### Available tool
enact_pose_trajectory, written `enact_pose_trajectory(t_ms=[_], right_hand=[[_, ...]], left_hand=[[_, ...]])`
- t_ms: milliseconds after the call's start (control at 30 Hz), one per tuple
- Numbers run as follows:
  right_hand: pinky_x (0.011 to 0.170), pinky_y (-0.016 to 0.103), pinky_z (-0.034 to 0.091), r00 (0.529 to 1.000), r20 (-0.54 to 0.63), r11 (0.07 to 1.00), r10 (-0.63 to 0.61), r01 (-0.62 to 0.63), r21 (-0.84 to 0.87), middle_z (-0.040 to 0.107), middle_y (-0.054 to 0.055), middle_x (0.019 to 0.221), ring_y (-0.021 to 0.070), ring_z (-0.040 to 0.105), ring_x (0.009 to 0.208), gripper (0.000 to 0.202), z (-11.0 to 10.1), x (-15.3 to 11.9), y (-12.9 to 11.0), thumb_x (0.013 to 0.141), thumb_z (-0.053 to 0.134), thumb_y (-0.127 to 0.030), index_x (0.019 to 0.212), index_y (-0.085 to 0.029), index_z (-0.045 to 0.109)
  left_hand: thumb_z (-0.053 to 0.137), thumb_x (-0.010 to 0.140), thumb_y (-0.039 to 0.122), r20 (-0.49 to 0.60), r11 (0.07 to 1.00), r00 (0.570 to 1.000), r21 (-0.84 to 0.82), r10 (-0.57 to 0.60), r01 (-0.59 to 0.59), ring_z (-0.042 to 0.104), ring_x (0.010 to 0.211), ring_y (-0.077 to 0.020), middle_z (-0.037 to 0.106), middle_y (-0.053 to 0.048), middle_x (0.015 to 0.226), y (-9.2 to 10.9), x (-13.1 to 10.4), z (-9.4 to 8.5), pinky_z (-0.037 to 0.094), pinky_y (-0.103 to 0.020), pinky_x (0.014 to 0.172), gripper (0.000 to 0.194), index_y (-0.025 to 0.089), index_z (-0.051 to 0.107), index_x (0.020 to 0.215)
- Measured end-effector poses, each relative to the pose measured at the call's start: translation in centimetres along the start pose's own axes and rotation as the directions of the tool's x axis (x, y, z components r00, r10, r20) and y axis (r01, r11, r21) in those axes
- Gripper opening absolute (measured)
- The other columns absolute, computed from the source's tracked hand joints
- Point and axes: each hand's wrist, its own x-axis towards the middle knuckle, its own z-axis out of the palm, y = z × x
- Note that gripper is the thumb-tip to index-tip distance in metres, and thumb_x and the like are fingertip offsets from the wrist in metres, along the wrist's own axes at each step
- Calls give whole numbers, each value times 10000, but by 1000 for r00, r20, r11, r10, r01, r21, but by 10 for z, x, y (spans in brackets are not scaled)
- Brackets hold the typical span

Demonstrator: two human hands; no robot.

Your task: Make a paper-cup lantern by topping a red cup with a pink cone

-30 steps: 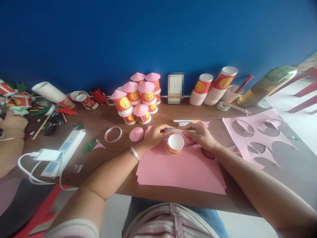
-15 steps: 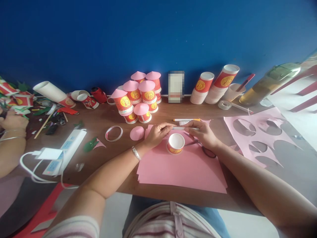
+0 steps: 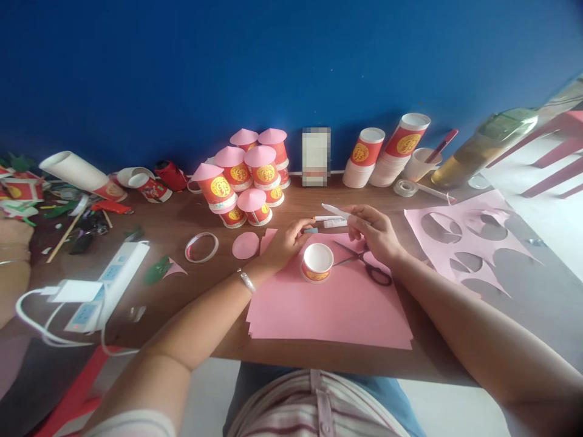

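Note:
My right hand (image 3: 376, 233) is closed around a white marker pen (image 3: 334, 210), its tip pointing left. In the fingertips of my left hand (image 3: 289, 240) is a small blue-grey piece, apparently the pen cap (image 3: 311, 230). Between and just below my hands, a short paper cup (image 3: 317, 263) with a red and gold band rests mouth up on a stack of pink paper sheets (image 3: 328, 315). Dark-handled scissors (image 3: 371, 270) lie partly opened to the cup's right, under my right hand. Behind my hands are two more pens (image 3: 334, 222).
Back left stand several red cups with pink cone tops (image 3: 262, 164). Stacked paper cups (image 3: 364, 164) line the wall, near a bottle (image 3: 483, 149). Cut pink sheets (image 3: 455, 237) lie right; a tape roll (image 3: 201, 247), pink disc (image 3: 246, 245) and power strip (image 3: 109, 285) left. Another person's arm (image 3: 13, 261) is far left.
My hands have moved apart; the marker, between both hands before, is now in my right hand with its tip bare. The view has shifted slightly.

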Motion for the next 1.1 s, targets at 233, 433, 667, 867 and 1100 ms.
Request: enact_pose_trajectory(t_ms=[233,433,667,867,1100], right_hand=[[554,301,467,999,41,1000,5,-4,-19,553,-56,575,139,516,529,366,4,0,3,856,772,-535,1030,-215,738],[562,293,471,999,33,997,-5,7,-73,568,-45,590,137,538,539,341,2,-2,1,875,753,-514,1024,-207,757],[523,285,477,1000,-5,996,-2,1,-84,604,-28,592,147,570,550,397,2,-3,-1,840,782,-534,1016,-179,764],[462,255,458,996,-89,999,13,-16,-28,635,-14,605,157,596,578,369,2,-4,1,800,822,-489,990,-179,756],[562,267,500,986,-163,964,36,8,264,543,-56,580,107,511,554,360,7,1,1,744,894,-499,808,-213,684]], left_hand=[[675,979,344,-17,992,997,101,81,-79,699,1070,-223,736,-77,1118,-3,3,-4,575,-366,986,169,209,776,990],[589,1016,313,62,997,997,-65,43,-39,738,1179,-235,713,-111,1399,-4,3,-1,575,-403,1074,335,205,712,1309],[567,1015,612,-15,964,989,-225,144,-144,715,1079,-240,749,-129,1198,7,-16,-13,568,-396,992,500,184,654,1259],[946,658,605,372,973,908,-190,193,-129,637,1214,-356,650,-166,1329,17,-20,-12,519,-480,1037,868,202,585,1337],[863,819,432,434,924,899,-366,60,115,643,1001,-238,695,-93,1135,20,-18,-12,534,-390,902,510,192,615,1194]])
